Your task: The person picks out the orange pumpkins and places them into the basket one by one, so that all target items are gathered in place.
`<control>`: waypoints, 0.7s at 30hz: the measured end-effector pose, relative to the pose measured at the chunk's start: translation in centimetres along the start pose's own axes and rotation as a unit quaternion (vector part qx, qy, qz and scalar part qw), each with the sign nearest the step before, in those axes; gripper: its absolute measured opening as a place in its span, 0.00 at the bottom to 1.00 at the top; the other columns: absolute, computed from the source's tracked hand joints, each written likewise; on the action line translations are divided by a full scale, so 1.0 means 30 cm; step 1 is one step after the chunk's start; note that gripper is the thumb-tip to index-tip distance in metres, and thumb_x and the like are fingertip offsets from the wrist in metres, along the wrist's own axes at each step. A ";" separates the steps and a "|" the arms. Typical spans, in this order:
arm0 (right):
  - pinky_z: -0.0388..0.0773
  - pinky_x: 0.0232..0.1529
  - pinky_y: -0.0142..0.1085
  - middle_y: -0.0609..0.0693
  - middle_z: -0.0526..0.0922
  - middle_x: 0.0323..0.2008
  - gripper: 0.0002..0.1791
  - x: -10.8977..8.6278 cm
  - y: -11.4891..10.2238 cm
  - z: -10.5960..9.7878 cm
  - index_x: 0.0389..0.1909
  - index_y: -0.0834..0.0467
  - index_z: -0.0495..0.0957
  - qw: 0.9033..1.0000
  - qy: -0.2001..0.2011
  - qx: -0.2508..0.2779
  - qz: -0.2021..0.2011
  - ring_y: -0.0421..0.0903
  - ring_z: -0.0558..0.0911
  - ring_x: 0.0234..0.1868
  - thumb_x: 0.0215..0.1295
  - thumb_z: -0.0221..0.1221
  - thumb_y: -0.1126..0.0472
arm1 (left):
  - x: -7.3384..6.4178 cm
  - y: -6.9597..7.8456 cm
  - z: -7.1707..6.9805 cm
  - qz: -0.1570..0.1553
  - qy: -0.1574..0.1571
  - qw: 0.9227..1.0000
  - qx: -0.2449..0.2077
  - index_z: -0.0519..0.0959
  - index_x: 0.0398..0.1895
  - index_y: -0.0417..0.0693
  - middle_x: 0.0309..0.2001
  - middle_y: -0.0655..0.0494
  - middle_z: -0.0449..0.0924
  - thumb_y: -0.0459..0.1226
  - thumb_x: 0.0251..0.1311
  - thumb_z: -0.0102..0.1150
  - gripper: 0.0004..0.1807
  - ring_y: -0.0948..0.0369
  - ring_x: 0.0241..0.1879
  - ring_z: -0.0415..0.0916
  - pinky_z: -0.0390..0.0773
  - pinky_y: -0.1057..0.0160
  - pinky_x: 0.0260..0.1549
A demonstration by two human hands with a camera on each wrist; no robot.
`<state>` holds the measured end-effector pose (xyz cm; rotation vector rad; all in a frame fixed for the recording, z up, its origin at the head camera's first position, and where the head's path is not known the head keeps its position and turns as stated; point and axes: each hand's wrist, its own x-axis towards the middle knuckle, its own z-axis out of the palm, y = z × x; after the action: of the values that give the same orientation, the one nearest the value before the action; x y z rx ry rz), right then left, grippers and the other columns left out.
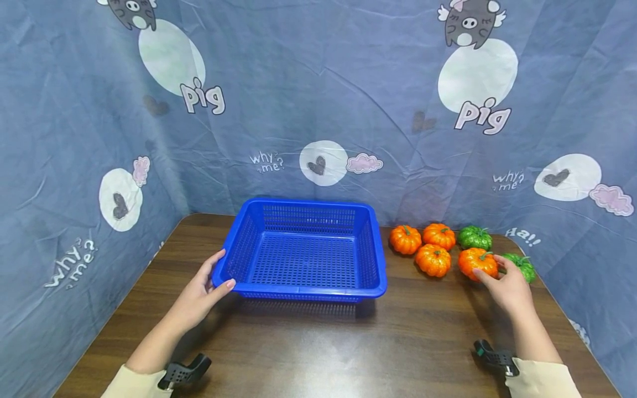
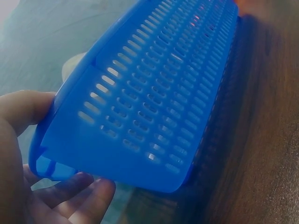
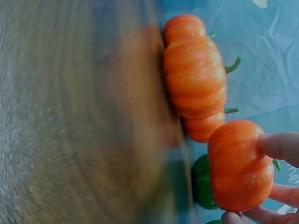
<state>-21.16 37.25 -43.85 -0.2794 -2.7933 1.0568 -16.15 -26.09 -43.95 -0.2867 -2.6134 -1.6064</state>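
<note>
My left hand [image 1: 199, 296] grips the near-left corner of a blue plastic basket [image 1: 308, 291]. In the left wrist view, the thumb lies on the rim and the other fingers curl beneath it. The basket has slotted walls, and its bottom shows bare. Over on the right, my right hand [image 1: 511, 287] pinches an orange toy pumpkin [image 1: 476, 264] between thumb and fingers. That pumpkin [image 3: 240, 163] looks slightly raised off the wood in the right wrist view. A green pumpkin [image 1: 520, 267] is partly hidden behind this hand.
Three more orange pumpkins [image 1: 433, 260] cluster right of the basket. Another green pumpkin [image 1: 475, 238] sits by the table's back edge. The brown wooden table [image 1: 318, 348] meets a blue printed curtain [image 1: 348, 99] at the back and sides.
</note>
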 end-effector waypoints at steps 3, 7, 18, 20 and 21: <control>0.72 0.55 0.62 0.79 0.63 0.64 0.44 -0.011 -0.020 -0.017 0.69 0.76 0.56 1.000 -0.005 0.004 -0.005 0.75 0.72 0.59 0.70 0.59 0.46 | 0.000 0.001 0.000 -0.001 0.000 1.000 0.000 0.46 0.79 0.40 0.72 0.26 0.53 0.36 0.72 0.56 0.40 0.33 0.66 0.65 0.70 0.48 0.58; 0.73 0.55 0.62 0.77 0.64 0.65 0.44 -0.024 -0.044 -0.033 0.70 0.75 0.57 1.000 -0.005 0.000 -0.011 0.74 0.73 0.59 0.70 0.60 0.45 | 0.001 0.000 0.000 -0.001 -0.001 1.000 -0.001 0.46 0.79 0.39 0.72 0.26 0.53 0.36 0.72 0.56 0.40 0.33 0.66 0.65 0.70 0.47 0.59; 0.78 0.51 0.58 0.77 0.65 0.64 0.43 -0.065 -0.118 -0.074 0.70 0.74 0.59 0.998 -0.024 -0.012 -0.055 0.74 0.74 0.58 0.69 0.62 0.47 | 0.001 0.002 0.000 -0.005 0.001 1.000 0.003 0.46 0.79 0.40 0.72 0.26 0.53 0.37 0.72 0.56 0.41 0.32 0.66 0.64 0.69 0.44 0.59; 0.81 0.46 0.44 0.77 0.66 0.64 0.42 -0.072 -0.132 -0.078 0.69 0.73 0.60 0.998 -0.024 -0.011 -0.063 0.73 0.75 0.58 0.68 0.63 0.48 | -0.001 0.002 0.002 -0.004 0.001 1.000 0.002 0.45 0.79 0.40 0.72 0.25 0.53 0.37 0.72 0.56 0.41 0.32 0.66 0.64 0.69 0.44 0.59; 0.80 0.44 0.37 0.76 0.67 0.64 0.41 -0.075 -0.140 -0.081 0.69 0.73 0.60 0.997 -0.024 -0.011 -0.069 0.73 0.75 0.58 0.68 0.63 0.49 | -0.001 0.002 0.002 -0.005 0.001 1.000 0.003 0.45 0.79 0.40 0.72 0.25 0.52 0.37 0.72 0.56 0.41 0.32 0.67 0.63 0.68 0.44 0.59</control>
<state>-19.02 35.20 -39.40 -0.0648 -2.8201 1.0142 -16.10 -26.00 -43.93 -0.2732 -2.6213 -1.6008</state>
